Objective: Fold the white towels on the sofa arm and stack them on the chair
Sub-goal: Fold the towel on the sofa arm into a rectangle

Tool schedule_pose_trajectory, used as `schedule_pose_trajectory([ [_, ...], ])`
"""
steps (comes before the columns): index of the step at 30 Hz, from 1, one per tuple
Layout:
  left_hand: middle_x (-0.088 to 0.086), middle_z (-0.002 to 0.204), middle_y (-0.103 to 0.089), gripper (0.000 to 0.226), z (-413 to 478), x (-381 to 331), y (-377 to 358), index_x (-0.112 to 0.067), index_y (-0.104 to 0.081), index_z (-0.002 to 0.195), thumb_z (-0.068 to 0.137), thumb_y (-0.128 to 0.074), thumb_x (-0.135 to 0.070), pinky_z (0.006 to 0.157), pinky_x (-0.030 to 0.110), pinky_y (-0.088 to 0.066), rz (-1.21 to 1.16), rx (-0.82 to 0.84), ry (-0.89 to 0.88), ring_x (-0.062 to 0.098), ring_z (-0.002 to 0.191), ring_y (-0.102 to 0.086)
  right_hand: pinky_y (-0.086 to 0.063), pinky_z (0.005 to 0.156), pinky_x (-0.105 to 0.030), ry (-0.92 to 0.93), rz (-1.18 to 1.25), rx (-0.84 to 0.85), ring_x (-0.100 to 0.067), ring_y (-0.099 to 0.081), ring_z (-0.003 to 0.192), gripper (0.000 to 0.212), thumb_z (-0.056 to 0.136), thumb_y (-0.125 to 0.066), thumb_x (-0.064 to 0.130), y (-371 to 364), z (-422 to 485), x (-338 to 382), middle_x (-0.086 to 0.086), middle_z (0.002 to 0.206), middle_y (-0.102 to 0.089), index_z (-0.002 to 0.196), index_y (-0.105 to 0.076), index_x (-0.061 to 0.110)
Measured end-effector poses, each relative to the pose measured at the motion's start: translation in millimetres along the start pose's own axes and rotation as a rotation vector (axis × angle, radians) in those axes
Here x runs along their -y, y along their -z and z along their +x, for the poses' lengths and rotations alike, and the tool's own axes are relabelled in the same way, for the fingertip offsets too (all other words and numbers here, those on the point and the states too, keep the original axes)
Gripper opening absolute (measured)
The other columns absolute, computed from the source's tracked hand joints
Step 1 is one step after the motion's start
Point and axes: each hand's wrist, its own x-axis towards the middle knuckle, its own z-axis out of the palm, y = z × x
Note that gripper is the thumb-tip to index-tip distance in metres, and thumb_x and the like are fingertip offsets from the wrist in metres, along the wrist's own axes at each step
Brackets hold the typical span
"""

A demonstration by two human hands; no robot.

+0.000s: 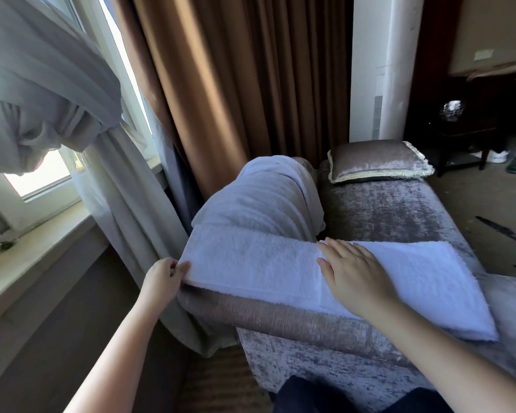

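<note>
A white towel [251, 263], folded into a long strip, lies across the sofa arm [280, 320] and reaches onto the seat at the right. My left hand [163, 278] pinches its left end at the arm's outer edge. My right hand [355, 278] lies flat, palm down, fingers spread, on the middle of the strip. Behind it more white towels [265, 198] hang draped over the sofa arm, unfolded. No chair can be seen.
The grey velvet sofa seat [399, 213] carries a fringed cushion [379, 162] at its far end. Brown curtains [221, 84] and grey sheer drapes [125, 219] hang to the left by the window sill [33, 254]. A dark wooden table [465, 123] stands at the back right.
</note>
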Motion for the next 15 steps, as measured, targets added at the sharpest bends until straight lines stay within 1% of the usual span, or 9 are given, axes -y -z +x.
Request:
schedule_pose_trajectory([
  [2, 0.005, 0.089, -0.055, 0.025, -0.7, -1.3, -4.9, -0.01, -0.056, 0.081, 0.097, -0.055, -0.029, 0.068, 0.034, -0.037, 0.049, -0.024, -0.024, 0.028, 0.085, -0.056, -0.047, 0.095, -0.033, 0.006, 0.002, -0.012, -0.016, -0.065, 0.109, 0.052, 0.094, -0.029, 0.038, -1.2, -0.2, -0.8, 0.0, 0.118, -0.069, 0.116, -0.07, 0.016],
  [4, 0.001, 0.097, -0.051, 0.021, -5.5, -2.5, -7.1, -0.01, -0.057, 0.092, 0.095, -0.06, -0.03, 0.067, 0.029, -0.036, 0.037, -0.098, -0.042, 0.02, 0.082, -0.053, -0.05, 0.093, -0.035, 0.009, 0.007, -0.018, -0.017, -0.065, 0.109, 0.052, 0.094, -0.029, 0.038, -1.8, -0.6, -1.3, -0.001, 0.119, -0.069, 0.116, -0.07, 0.015],
  [6, -0.002, 0.096, -0.052, 0.019, -9.2, -0.6, -6.8, -0.014, -0.055, 0.092, 0.091, -0.065, -0.03, 0.062, 0.025, -0.036, 0.006, -0.149, -0.082, 0.015, 0.075, -0.052, -0.051, 0.093, -0.037, 0.013, 0.012, -0.023, -0.018, -0.065, 0.109, 0.052, 0.094, -0.029, 0.038, -2.2, -0.6, -1.7, -0.002, 0.118, -0.069, 0.116, -0.07, 0.014],
  [7, -0.003, 0.094, -0.053, 0.018, -9.6, 1.0, -5.7, -0.016, -0.055, 0.092, 0.09, -0.067, -0.03, 0.062, 0.025, -0.037, -0.009, -0.158, -0.107, 0.013, 0.074, -0.053, -0.051, 0.093, -0.037, 0.014, 0.013, -0.023, -0.018, -0.065, 0.109, 0.052, 0.094, -0.029, 0.038, -2.4, -0.4, -1.7, -0.002, 0.119, -0.069, 0.116, -0.07, 0.014],
  [10, -0.004, 0.094, -0.056, 0.014, -7.8, 2.8, -1.9, -0.021, -0.06, 0.097, 0.088, -0.069, -0.028, 0.069, 0.027, -0.044, -0.052, -0.159, -0.161, 0.013, 0.077, -0.057, -0.051, 0.093, -0.038, 0.012, 0.017, -0.016, -0.019, -0.065, 0.11, 0.053, 0.094, -0.028, 0.038, -2.6, -0.4, -1.6, -0.003, 0.12, -0.068, 0.117, -0.069, 0.014],
  [15, -0.001, 0.091, -0.06, 0.009, -0.8, -2.5, -3.1, -0.016, -0.066, 0.093, 0.087, -0.07, -0.022, 0.07, 0.025, -0.039, -0.06, -0.159, -0.124, 0.016, 0.081, -0.057, -0.05, 0.096, -0.038, 0.005, 0.012, -0.003, -0.018, -0.064, 0.113, 0.054, 0.095, -0.027, 0.039, -3.4, -1.0, -1.4, -0.003, 0.122, -0.067, 0.12, -0.068, 0.015],
])
